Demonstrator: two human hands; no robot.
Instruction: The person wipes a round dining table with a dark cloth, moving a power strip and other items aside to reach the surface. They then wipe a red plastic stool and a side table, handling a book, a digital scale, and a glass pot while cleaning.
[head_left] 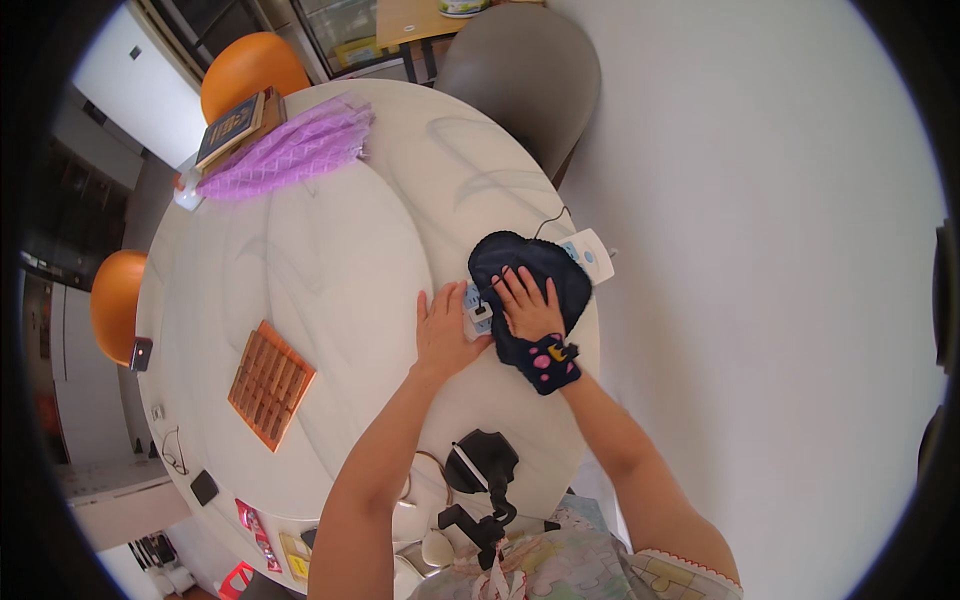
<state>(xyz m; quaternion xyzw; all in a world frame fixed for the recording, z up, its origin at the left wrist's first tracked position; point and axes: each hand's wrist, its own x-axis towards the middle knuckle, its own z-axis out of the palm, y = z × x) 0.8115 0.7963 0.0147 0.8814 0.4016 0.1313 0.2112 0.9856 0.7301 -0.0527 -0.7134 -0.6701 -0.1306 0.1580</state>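
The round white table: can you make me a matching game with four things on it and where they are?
Things:
1. black soft-looking cloth item with pink paw pads
2. see-through crinkly purple sheet
3. flat reddish-brown rectangle with ridges
4. black jointed stand

Places:
A. directly left of the left forearm, apart from other things
B. against the stacked books at the far side
C. under the right hand
D. between the left forearm and the right forearm

Right pairs: 1-C, 2-B, 3-A, 4-D
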